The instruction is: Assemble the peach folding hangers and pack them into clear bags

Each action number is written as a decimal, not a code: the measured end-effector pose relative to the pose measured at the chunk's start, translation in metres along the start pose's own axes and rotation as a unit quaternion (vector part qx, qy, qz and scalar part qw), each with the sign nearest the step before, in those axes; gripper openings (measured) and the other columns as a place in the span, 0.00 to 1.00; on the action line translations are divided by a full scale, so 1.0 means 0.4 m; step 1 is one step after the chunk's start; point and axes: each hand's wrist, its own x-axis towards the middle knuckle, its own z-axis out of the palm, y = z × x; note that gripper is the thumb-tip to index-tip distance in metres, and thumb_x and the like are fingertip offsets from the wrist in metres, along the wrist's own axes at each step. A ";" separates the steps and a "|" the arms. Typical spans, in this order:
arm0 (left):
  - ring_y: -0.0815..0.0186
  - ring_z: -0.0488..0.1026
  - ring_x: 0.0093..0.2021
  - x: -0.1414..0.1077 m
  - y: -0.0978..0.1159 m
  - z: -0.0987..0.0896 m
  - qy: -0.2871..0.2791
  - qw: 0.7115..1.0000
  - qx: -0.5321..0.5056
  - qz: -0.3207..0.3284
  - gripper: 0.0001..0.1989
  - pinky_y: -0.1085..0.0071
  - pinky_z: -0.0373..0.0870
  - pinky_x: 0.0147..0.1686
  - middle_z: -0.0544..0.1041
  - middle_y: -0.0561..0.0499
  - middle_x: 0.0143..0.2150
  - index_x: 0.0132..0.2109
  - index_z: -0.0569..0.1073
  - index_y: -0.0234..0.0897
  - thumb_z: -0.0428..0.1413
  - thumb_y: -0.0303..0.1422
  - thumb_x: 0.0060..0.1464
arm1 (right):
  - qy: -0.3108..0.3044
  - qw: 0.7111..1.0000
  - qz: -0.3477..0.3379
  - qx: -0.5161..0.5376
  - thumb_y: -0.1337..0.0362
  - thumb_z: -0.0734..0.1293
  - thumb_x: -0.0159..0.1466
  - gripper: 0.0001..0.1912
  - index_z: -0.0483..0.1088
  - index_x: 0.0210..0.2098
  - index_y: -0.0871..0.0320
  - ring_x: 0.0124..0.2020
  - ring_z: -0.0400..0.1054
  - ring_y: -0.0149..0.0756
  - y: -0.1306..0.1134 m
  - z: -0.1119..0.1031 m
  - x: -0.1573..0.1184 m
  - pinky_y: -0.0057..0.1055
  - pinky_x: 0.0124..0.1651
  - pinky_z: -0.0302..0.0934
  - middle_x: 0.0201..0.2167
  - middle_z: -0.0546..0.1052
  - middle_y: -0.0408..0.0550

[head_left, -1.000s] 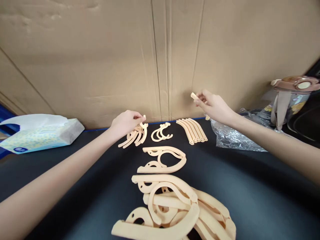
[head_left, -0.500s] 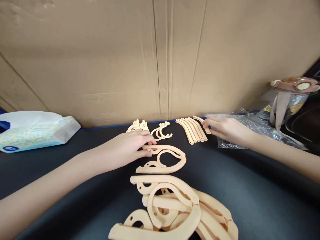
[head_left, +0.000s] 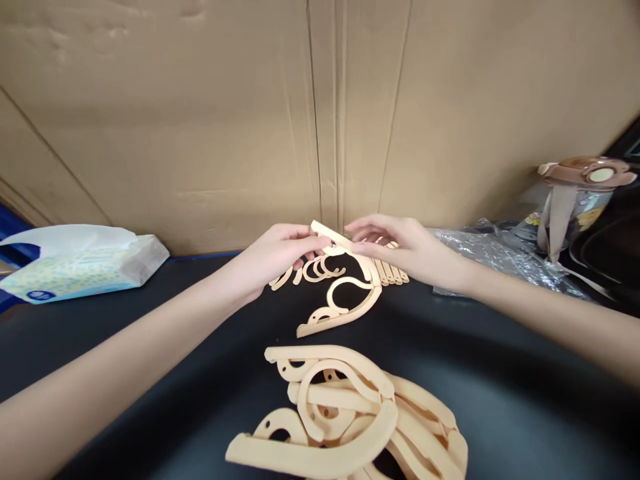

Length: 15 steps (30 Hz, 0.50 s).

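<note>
A beige folding clothes hanger [head_left: 353, 313] is tilted up from the dark tabletop, its upper arm raised and its lower arm nearer me. My left hand [head_left: 285, 257] pinches the free end of the raised arm between thumb and fingers. At the same arm, my right hand [head_left: 400, 247] has its thumb against the bar and its fingers curled behind. Whether a loose strip is also in the right hand is hidden. Curved hook pieces [head_left: 315, 269] lie behind the hanger, and a row of slim curved strips [head_left: 395, 273] shows partly below my right hand.
Nearest me is a pile of folding hangers [head_left: 320, 457]. A tissue pack [head_left: 100, 263] lies on the left. Clear plastic wrap [head_left: 500, 257] and a strapped drinking bottle [head_left: 580, 193] are on the right. A cardboard wall [head_left: 225, 120] closes off the back.
My right hand has left the strips at the right and come in to the hanger. My left hand has lifted the hanger's upper arm and moved slightly right and up.
</note>
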 end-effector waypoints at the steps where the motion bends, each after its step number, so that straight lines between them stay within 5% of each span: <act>1: 0.72 0.62 0.28 0.006 0.003 0.008 0.025 0.999 -0.016 0.013 0.10 0.76 0.56 0.26 0.68 0.53 0.30 0.34 0.75 0.36 0.55 0.38 0.53 | -0.005 1.000 -0.019 -0.009 0.53 0.65 0.62 0.17 0.71 0.45 0.57 0.36 0.72 0.35 -0.011 0.009 0.020 0.31 0.40 0.63 0.37 0.79 0.47; 6: 0.73 0.53 0.21 0.030 0.020 0.008 0.077 0.994 -0.058 0.057 0.14 0.76 0.49 0.20 0.56 0.57 0.23 0.25 0.62 0.36 0.49 0.36 0.58 | 0.041 0.986 -0.060 -0.151 0.60 0.62 0.64 0.13 0.71 0.45 0.57 0.29 0.67 0.31 -0.017 0.016 0.085 0.28 0.31 0.54 0.31 0.77 0.44; 9: 0.73 0.49 0.19 0.034 0.021 -0.004 0.065 0.996 -0.047 0.051 0.16 0.75 0.46 0.18 0.52 0.58 0.22 0.26 0.59 0.38 0.47 0.39 0.60 | 0.081 0.923 -0.102 -0.363 0.63 0.55 0.67 0.14 0.71 0.41 0.60 0.29 0.65 0.34 -0.022 0.023 0.092 0.31 0.29 0.46 0.29 0.75 0.49; 12: 0.71 0.53 0.19 0.022 0.017 0.005 0.101 0.989 0.095 0.060 0.17 0.74 0.49 0.20 0.55 0.56 0.21 0.27 0.61 0.38 0.43 0.40 0.62 | 0.048 0.880 -0.120 -0.458 0.66 0.50 0.69 0.18 0.70 0.39 0.62 0.26 0.63 0.36 -0.026 0.040 0.094 0.33 0.27 0.42 0.25 0.74 0.51; 15: 0.66 0.62 0.23 -0.005 0.017 0.031 0.175 0.926 0.329 0.068 0.19 0.72 0.52 0.25 0.64 0.52 0.23 0.31 0.64 0.38 0.36 0.39 0.65 | 0.002 0.918 -0.090 -0.387 0.67 0.52 0.68 0.14 0.68 0.37 0.61 0.21 0.61 0.33 -0.018 0.046 0.103 0.31 0.25 0.42 0.21 0.72 0.47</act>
